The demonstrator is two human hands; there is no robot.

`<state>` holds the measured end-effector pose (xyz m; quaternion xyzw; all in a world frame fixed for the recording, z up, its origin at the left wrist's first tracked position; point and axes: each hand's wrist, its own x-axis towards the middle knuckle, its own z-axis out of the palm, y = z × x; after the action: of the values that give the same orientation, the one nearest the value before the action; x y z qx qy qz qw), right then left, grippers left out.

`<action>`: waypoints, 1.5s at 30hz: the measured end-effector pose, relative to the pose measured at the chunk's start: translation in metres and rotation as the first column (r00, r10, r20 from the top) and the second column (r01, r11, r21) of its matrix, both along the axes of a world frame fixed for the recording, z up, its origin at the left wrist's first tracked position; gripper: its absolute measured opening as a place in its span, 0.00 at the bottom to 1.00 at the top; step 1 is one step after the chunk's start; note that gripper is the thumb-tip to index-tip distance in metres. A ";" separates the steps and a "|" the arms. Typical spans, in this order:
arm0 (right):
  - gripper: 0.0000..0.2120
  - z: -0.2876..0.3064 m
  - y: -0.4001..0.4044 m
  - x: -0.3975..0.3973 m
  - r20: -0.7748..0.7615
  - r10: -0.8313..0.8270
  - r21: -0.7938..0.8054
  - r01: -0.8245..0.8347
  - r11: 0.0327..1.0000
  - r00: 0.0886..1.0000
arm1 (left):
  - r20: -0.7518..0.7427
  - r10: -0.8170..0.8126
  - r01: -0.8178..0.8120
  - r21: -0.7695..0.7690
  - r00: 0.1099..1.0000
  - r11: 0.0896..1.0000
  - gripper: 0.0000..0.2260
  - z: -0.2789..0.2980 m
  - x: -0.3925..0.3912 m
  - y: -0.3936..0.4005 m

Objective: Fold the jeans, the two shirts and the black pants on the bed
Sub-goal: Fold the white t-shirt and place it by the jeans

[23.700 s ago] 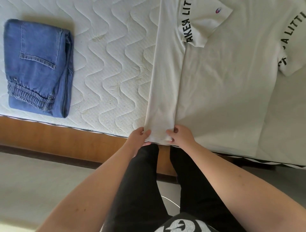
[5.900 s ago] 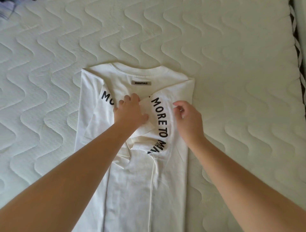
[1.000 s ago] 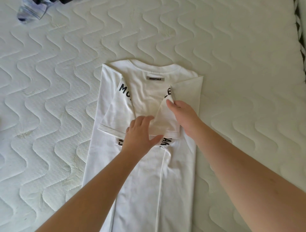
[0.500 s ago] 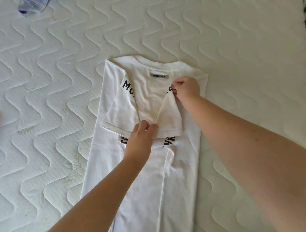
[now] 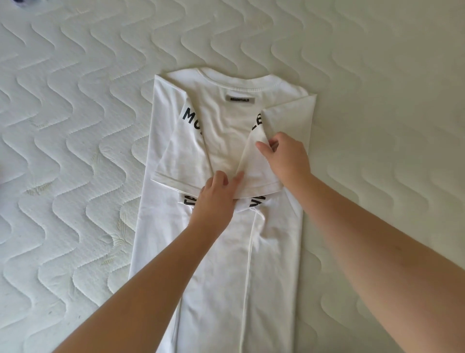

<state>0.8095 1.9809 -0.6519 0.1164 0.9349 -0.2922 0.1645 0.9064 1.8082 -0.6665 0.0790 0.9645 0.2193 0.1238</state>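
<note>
A white T-shirt [image 5: 221, 252] with black lettering and a grey neck label lies back-up on the mattress, both sides folded inward into a long strip. Its two short sleeves lie folded over the back. My left hand [image 5: 216, 196] rests on the hems where the sleeves meet, fingers pressing the cloth down. My right hand [image 5: 284, 156] pinches the upper edge of the right sleeve [image 5: 256, 171] between thumb and fingers. The jeans, the other shirt and the black pants are out of view.
The white quilted mattress [image 5: 88, 126] surrounds the shirt on all sides. A scrap of bluish fabric [image 5: 22, 2] shows at the top left corner.
My right hand has slid down from the shoulder of the shirt along the right sleeve's edge toward me. My left hand stays on the sleeve hems.
</note>
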 end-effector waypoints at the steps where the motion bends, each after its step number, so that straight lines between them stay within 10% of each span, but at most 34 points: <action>1: 0.19 0.002 0.003 0.006 0.043 -0.003 -0.007 0.004 1.000 0.999 | 0.013 0.053 -0.053 -0.012 0.998 0.999 0.22 0.002 0.002 0.001; 7: 0.15 -0.003 0.021 0.049 0.169 0.075 0.022 -0.080 0.997 0.983 | 0.137 0.150 -0.155 0.029 0.979 0.987 0.19 0.012 0.008 -0.004; 15: 0.22 -0.011 0.015 0.072 -0.148 0.084 0.254 -0.045 0.966 0.985 | -0.239 -0.226 0.105 -0.432 0.944 0.896 0.30 -0.003 0.025 -0.006; 22: 0.22 -0.017 0.010 0.072 -0.392 0.212 0.211 -0.137 0.968 0.895 | -0.238 -0.133 0.078 -0.228 0.962 0.971 0.17 0.007 0.007 0.007; 28: 0.23 -0.032 -0.005 0.031 -0.427 0.358 0.205 -0.297 0.933 0.830 | -0.103 -0.151 0.114 -0.303 0.983 0.946 0.28 -0.017 -0.011 0.018; 38: 0.30 -0.063 -0.005 -0.010 -0.217 0.456 0.401 -0.347 0.848 0.863 | -0.045 -0.209 0.197 -0.191 0.977 0.962 0.29 -0.025 -0.023 0.000; 45: 0.30 -0.068 -0.008 -0.010 -0.191 0.428 0.426 -0.318 0.847 0.883 | -0.156 0.077 -0.121 -0.300 0.985 0.946 0.28 -0.019 -0.101 -0.063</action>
<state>0.7991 1.9733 -0.7201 -0.0817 0.9917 -0.0795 0.0593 0.8053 1.7455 -0.6854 0.0256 0.9960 0.0658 0.0544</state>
